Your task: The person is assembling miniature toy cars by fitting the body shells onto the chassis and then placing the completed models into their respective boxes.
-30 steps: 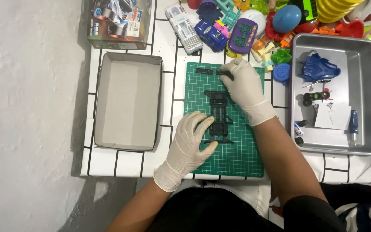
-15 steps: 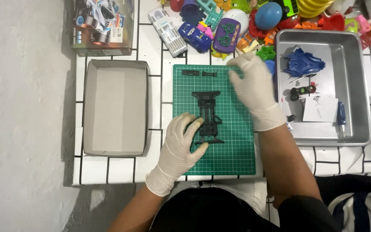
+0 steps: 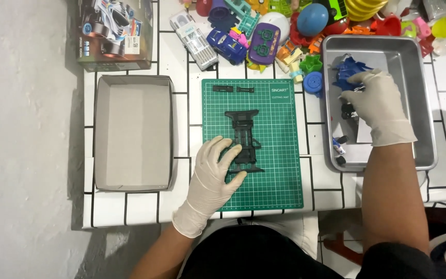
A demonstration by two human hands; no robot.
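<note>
Both hands gloved, pale latex; forearms bare. Left hand [image 3: 213, 173]: forearm rises from lower centre, angled up and right; palm down, fingers spread and slightly curled, fingertips and thumb pointing right, thumb below the fingers. Right hand [image 3: 380, 106]: forearm runs nearly straight up at the right side; wrist straight, palm down, fingers bent and drawn together toward upper left. Hands well apart.

The scene is lit brightly and evenly from above. Soft shadows are cast beside the cardboard tray [image 3: 132, 133] and the desk [image 3: 181, 67] edge. Mild glare is seen on the metal tray [image 3: 429, 129]. Focus is sharp throughout.
</note>
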